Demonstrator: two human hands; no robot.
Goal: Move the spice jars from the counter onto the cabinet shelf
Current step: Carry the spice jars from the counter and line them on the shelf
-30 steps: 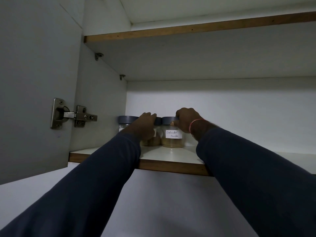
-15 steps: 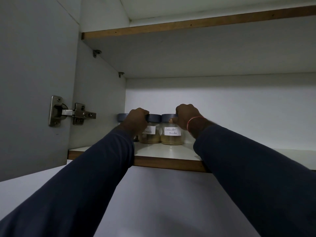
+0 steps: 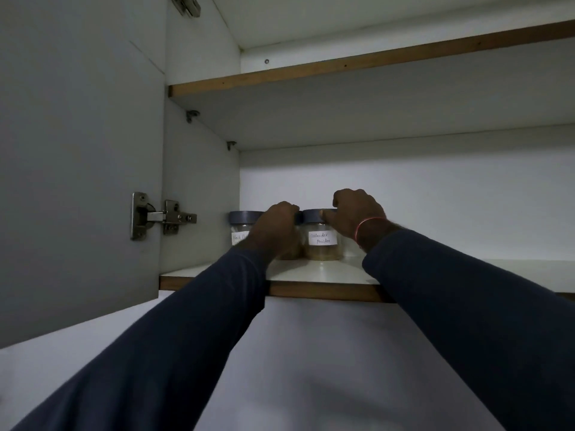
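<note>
White laminate cabinet shelf (image 3: 311, 272). At its far left, a blue-lidded middle jar (image 3: 299, 218) is clasped by the left hand (image 3: 278, 231), fingers curled over the lid. The coriander powder jar (image 3: 322, 244) on its right is gripped at the lid by the right hand (image 3: 357, 214). A third jar (image 3: 242, 228) stands leftmost.

The person wears dark navy long sleeves of plain, smooth cloth, the left sleeve (image 3: 155, 353) and the right sleeve (image 3: 466, 321) each ending at the wrist, and a thin red-orange thread band (image 3: 362, 227) circles the right wrist.
</note>
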